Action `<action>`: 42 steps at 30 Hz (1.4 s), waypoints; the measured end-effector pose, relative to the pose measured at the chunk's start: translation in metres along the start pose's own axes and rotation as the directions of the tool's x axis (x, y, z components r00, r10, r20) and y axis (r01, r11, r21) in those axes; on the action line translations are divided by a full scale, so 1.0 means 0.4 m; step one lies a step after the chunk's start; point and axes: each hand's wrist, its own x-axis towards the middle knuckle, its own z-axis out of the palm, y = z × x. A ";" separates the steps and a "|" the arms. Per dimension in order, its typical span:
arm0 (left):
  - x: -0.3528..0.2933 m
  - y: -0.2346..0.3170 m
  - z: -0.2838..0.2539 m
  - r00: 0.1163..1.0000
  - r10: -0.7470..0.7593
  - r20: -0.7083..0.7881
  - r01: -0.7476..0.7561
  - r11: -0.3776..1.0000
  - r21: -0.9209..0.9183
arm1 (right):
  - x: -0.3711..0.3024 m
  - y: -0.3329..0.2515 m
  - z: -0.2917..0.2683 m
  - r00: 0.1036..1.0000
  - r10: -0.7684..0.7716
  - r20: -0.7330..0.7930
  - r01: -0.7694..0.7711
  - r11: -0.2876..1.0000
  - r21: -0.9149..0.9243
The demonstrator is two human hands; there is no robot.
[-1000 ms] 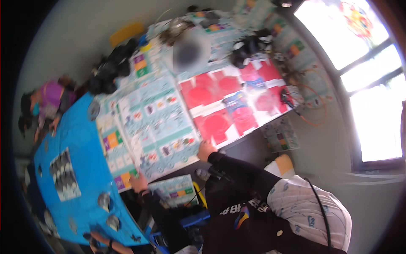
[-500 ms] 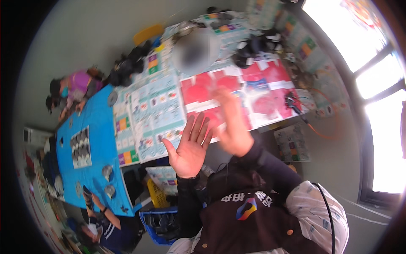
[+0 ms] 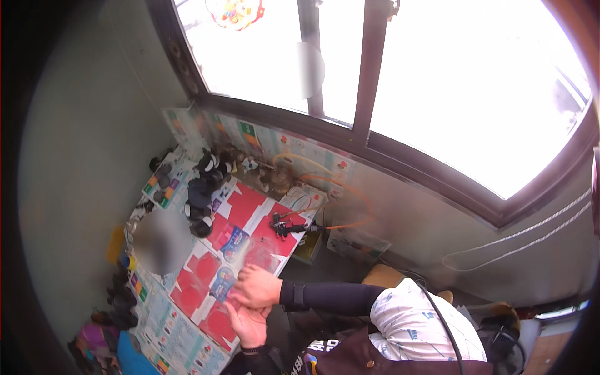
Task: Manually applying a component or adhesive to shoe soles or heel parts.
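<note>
Red printed sheets [image 3: 250, 215] cover the near end of a long table [image 3: 156, 325], and the person's two bare hands meet at its edge: the right hand [image 3: 257, 287] lies palm down with fingers loosely curled over the lower red sheet, while the left hand [image 3: 249, 325] sits just beneath it, palm up and fingers spread, touching the right hand's underside. Whether either hand pinches anything cannot be told; no object shows between the fingers. The sheets are glossy, red and white with small blue panels, laid side by side and overlapping; roughly four red panels can be counted. Beyond the hands, near the table's far edge, one small dark tool [image 3: 284, 226] with an orange hose [image 3: 340, 215] rests on the red paper. A heap of black items [image 3: 203, 190] lies further along, too small to count. Paler printed sheets [image 3: 169, 331] in blue and green carry on down the table. A yellow container [image 3: 115, 244] stands at the table's side; its contents are hidden. A wide window [image 3: 437, 81] fills the wall behind, very bright.
</note>
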 end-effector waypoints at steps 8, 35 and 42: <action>0.349 0.006 -0.313 0.939 0.012 -0.343 0.105 0.941 0.322 | -0.106 0.472 -0.019 0.958 0.258 -0.125 -0.282 0.929 -0.242; 0.694 0.306 -0.625 0.915 0.316 -0.251 0.305 -0.134 0.943 | -0.007 0.813 0.079 0.823 0.518 0.236 -0.419 0.832 -0.363; 0.007 0.011 -0.555 0.643 0.369 -0.671 0.608 0.286 0.741 | 0.050 0.913 0.141 0.815 0.442 0.376 -0.189 0.815 -0.548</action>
